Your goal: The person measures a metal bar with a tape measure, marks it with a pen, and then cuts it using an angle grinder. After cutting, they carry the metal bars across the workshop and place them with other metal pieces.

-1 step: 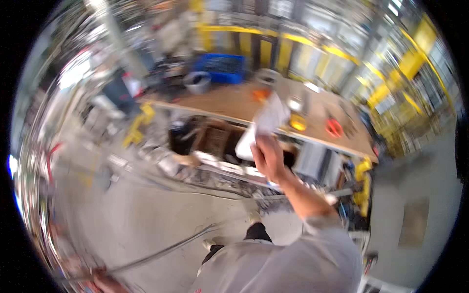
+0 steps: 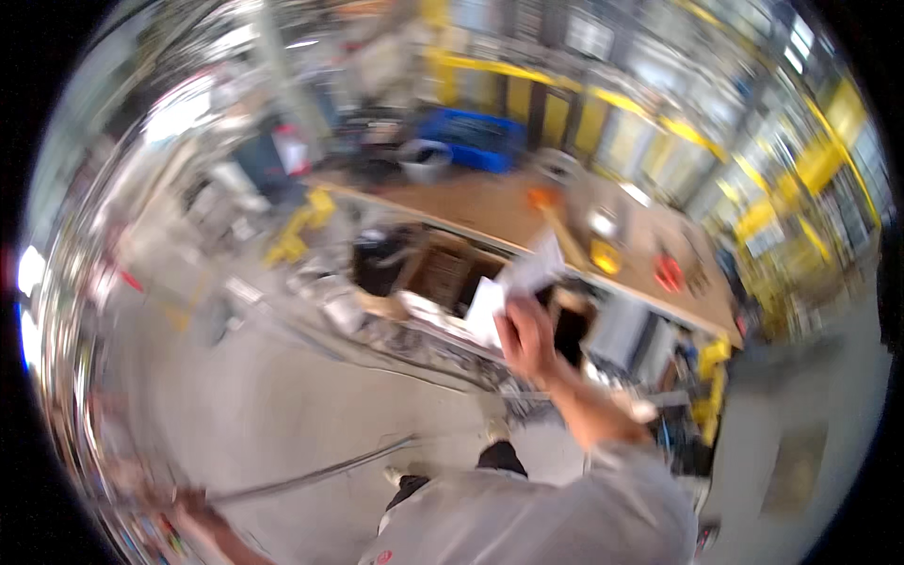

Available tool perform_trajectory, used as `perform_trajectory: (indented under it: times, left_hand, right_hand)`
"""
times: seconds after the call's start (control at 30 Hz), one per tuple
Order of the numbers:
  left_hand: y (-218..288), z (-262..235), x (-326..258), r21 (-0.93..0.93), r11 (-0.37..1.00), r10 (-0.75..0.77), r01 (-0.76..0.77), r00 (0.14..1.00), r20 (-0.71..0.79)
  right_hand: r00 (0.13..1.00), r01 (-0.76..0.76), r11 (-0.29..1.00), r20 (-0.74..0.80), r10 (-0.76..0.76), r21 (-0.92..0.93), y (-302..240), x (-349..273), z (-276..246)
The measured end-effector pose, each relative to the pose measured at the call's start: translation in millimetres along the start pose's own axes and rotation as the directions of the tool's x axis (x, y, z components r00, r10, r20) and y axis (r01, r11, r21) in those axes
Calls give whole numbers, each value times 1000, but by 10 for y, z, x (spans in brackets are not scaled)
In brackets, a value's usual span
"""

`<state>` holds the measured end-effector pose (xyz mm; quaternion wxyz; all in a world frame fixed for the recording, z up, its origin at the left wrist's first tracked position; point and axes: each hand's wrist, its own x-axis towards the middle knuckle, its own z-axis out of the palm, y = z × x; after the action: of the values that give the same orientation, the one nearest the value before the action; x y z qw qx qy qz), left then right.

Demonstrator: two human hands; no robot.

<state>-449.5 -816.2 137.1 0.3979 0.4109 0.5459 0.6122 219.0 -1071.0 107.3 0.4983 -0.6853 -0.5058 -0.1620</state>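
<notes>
My right hand (image 2: 527,337) is closed around white paper (image 2: 533,271), held up in front of the workbench; it looks like a folded sheet or more than one, blurred. Low on the left, my left hand (image 2: 195,513) is wrapped around a long, thin grey bar (image 2: 320,473). The bar slants over the floor, its far end near my feet. What the bar's other end meets is lost in blur at the picture's rim.
Ahead stands a workbench (image 2: 452,202) with a blue crate (image 2: 471,139), a white bucket (image 2: 426,160), a yellow tape measure-like object (image 2: 605,256) and a red-handled tool (image 2: 669,273). Under it are open wooden boxes (image 2: 438,268). Yellow barriers (image 2: 603,99) run behind. A cable (image 2: 414,377) crosses the floor.
The view has swung, so the bench and its things appear farther right and lower. My right hand with the paper sits slightly lower in view; my left hand still grips the bar, slightly higher.
</notes>
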Motion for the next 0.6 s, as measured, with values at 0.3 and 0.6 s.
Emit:
perform_trajectory:
  times: [0.3,0.6]
  left_hand:
    - [-429,-220,375,-284,959,6,-1,1000,17]
    - [74,-2352,2145,-330,942,-91,-60,901,-423]
  right_hand:
    - [841,-462,847,435,323,262,-2479,-1691,2608]
    - [651,-435,898,714,258,73,-3974,-950,5047]
